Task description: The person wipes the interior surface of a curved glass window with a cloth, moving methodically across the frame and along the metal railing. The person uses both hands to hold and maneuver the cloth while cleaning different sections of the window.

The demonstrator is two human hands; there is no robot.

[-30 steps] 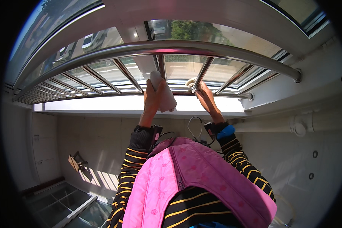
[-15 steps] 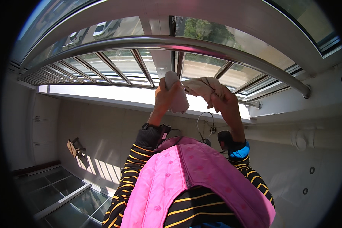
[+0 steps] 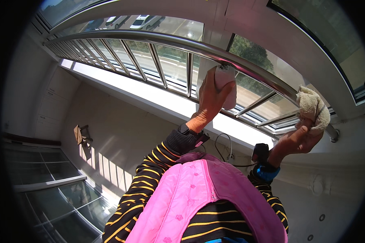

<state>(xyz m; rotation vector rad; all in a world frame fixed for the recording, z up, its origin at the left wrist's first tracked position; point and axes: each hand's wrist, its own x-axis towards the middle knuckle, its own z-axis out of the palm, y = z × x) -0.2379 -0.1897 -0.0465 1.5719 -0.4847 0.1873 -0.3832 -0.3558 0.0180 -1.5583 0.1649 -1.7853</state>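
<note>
My left hand (image 3: 209, 99) is closed around a white roll (image 3: 226, 87), which looks like a paper roll with a dark, ragged hollow at its upper end. It is held upright just in front of the railing bars, below the metal handrail (image 3: 158, 38). My right hand (image 3: 299, 138), farther right, grips a bunched cream cloth (image 3: 312, 106) with a rough towel-like weave. The cloth overlaps the right end of the handrail and seems to be against it; the fingers under it are partly hidden.
Behind the railing are window panes (image 3: 280, 107) and a white sill (image 3: 138, 93). A small wooden stool (image 3: 80, 134) stands on the floor at left. A cable (image 3: 217, 148) loops near my waist. Glass panels (image 3: 69, 198) lie at lower left.
My hands have moved apart. The right hand has carried the cloth right to the end of the handrail; the left has shifted right with the roll. The view has turned.
</note>
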